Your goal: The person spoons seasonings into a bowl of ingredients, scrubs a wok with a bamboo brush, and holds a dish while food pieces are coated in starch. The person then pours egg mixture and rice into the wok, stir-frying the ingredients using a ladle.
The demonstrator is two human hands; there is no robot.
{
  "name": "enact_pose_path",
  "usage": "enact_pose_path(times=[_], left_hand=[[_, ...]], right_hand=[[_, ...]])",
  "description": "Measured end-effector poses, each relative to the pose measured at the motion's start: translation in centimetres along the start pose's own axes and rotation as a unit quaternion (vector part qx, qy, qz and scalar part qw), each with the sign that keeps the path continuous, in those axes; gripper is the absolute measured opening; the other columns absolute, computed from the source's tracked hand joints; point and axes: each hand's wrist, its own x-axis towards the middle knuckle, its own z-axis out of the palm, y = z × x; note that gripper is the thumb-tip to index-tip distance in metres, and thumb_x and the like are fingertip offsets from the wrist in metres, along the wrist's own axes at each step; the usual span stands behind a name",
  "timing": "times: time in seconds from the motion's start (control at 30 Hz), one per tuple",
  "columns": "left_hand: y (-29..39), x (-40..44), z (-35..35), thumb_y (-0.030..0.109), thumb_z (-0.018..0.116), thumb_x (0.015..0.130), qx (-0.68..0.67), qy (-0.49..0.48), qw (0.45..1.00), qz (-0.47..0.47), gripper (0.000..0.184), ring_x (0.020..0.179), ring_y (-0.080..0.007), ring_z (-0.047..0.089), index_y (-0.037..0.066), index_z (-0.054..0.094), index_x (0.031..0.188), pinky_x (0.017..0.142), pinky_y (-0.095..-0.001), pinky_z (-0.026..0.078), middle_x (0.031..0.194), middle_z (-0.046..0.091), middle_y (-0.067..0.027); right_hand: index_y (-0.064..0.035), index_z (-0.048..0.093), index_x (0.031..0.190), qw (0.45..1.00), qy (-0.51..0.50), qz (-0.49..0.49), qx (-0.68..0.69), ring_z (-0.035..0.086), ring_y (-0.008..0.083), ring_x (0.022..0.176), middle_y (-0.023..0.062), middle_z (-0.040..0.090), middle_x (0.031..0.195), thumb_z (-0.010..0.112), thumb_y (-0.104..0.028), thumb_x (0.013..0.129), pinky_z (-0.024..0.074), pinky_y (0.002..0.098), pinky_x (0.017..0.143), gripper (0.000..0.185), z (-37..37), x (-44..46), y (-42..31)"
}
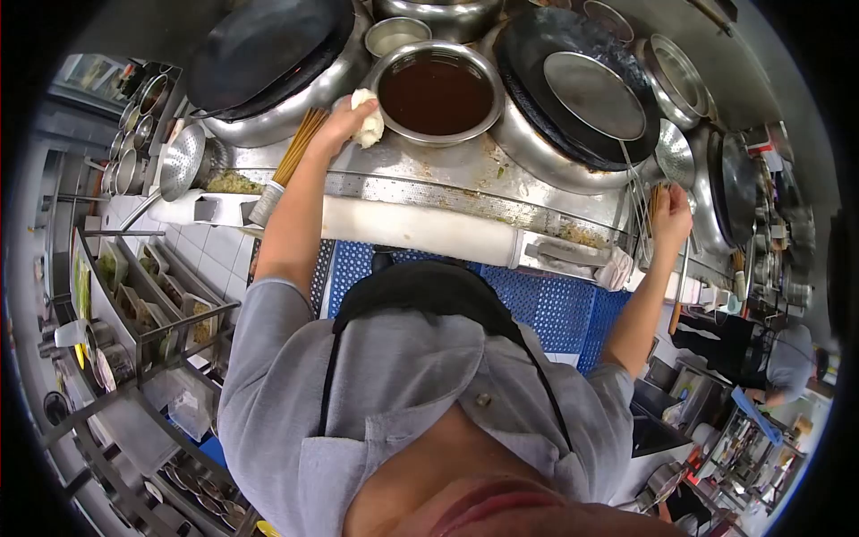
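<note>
My left hand is closed on a crumpled white cloth, at the left rim of a metal bowl of dark reddish-brown liquid. Beside that wrist leans a bamboo wok brush. Over at the right of the range, my right hand has its fingers curled in beside thin brown bristles and long metal utensil handles. What exactly sits in those fingers is hidden. A round strainer lies in the black wok above this hand.
Another black wok stands at the left. A perforated ladle rests near the range's left end. Along the front edge runs a white rolled cloth. Blue matting covers the floor. Another person is at the far right.
</note>
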Motion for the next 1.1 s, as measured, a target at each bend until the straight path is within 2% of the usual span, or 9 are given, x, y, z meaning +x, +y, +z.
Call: enact_pose_path(times=[0.07,0.1,0.27,0.43,0.53,0.67,0.83,0.97,1.1], left_hand=[[-0.2,0.8,-0.2,0.04,0.065,0.086,0.006,0.007,1.0,0.01,0.062,0.096,-0.0196,0.06,-0.006,0.046,0.123,0.08,-0.0324,0.05,0.111,0.06,-0.0158],[-0.5,1.6,-0.3,0.037,0.068,0.084,0.01,0.02,1.0,0.01,0.061,0.095,-0.0198,0.061,-0.006,0.048,0.122,0.078,-0.0327,0.05,0.109,0.061,-0.0157],[0.2,4.5,0.0,0.023,0.076,0.075,0.042,0.031,0.998,0.02,0.04,0.077,-0.021,0.065,-0.003,0.06,0.101,0.068,-0.0334,0.052,0.089,0.066,-0.012],[1.3,4.2,0.6,0.003,0.073,0.072,-0.057,0.044,0.997,0.009,0.03,0.072,-0.0196,0.065,-0.003,0.061,0.099,0.063,-0.033,0.052,0.086,0.066,-0.0112],[0.9,4.4,0.6,0.002,0.073,0.071,-0.066,0.053,0.996,0.032,0.03,0.071,-0.02,0.065,-0.003,0.061,0.099,0.061,-0.0328,0.052,0.085,0.066,-0.0108],[0.8,4.2,0.6,0.004,0.075,0.071,-0.062,0.055,0.996,0.025,0.033,0.068,-0.0194,0.064,-0.004,0.06,0.1,0.06,-0.0324,0.052,0.085,0.066,-0.0112],[3.7,2.5,0.0,0.01,0.078,0.069,0.012,-0.038,0.999,-0.035,0.041,0.071,-0.0209,0.065,-0.004,0.06,0.103,0.063,-0.0338,0.053,0.088,0.067,-0.0126],[-0.2,6.3,-0.1,0.014,0.078,0.067,0.07,0.054,0.995,0.041,0.042,0.083,-0.0239,0.065,-0.005,0.061,0.1,0.073,-0.0344,0.052,0.094,0.066,-0.015],[-0.3,6.1,0.1,0.008,0.077,0.066,-0.004,0.048,0.998,0.032,0.038,0.082,-0.0233,0.064,-0.003,0.062,0.099,0.072,-0.034,0.051,0.091,0.066,-0.0138]], right_hand=[[0.0011,0.066,0.103,0.98,-0.022,0.069,0.187,0.062,0.0138,0.07,0.0057,0.067,0.083,0.063,-0.017,0.089,0.0499,0.0276,0.063,0.023,0.5,-2.4,-5.7],[-0.001,0.067,0.102,0.949,-0.069,0.099,0.292,0.057,0.0081,0.067,0.003,0.066,0.081,0.063,-0.02,0.089,0.0473,0.0236,0.058,0.023,1.3,-4.1,-9.1],[-0.0007,0.066,0.095,0.812,-0.29,0.247,0.442,0.058,0.01,0.06,0.0045,0.063,0.073,0.06,-0.013,0.089,0.0501,0.0235,0.052,0.015,10.7,-10.3,-18.5],[-0.0011,0.062,0.094,0.701,-0.246,0.415,0.525,0.059,0.014,0.061,0.0072,0.063,0.079,0.06,-0.006,0.087,0.0519,0.0277,0.054,0.009,17.6,-11.5,-23.2],[-0.0023,0.06,0.095,0.676,-0.197,0.436,0.561,0.059,0.0146,0.063,0.007,0.063,0.081,0.06,-0.002,0.085,0.052,0.029,0.055,0.01,19.6,-11.0,-24.0],[-0.0014,0.058,0.097,0.698,-0.17,0.459,0.522,0.059,0.0153,0.062,0.008,0.063,0.081,0.061,0.002,0.083,0.0519,0.0304,0.054,0.015,20.2,-9.9,-24.6],[0.0007,0.055,0.103,0.683,-0.185,0.469,0.529,0.06,0.0167,0.061,0.0105,0.063,0.082,0.062,0.004,0.082,0.0524,0.0313,0.053,0.022,21.8,-9.5,-23.3],[0.0029,0.053,0.104,0.666,-0.181,0.475,0.546,0.061,0.0174,0.061,0.0128,0.063,0.083,0.061,0.006,0.081,0.0525,0.0302,0.052,0.024,21.8,-9.8,-23.5],[0.0034,0.053,0.103,0.666,-0.186,0.475,0.543,0.061,0.0176,0.061,0.0138,0.064,0.083,0.061,0.007,0.08,0.0525,0.0302,0.053,0.024,21.9,-9.7,-23.0]])
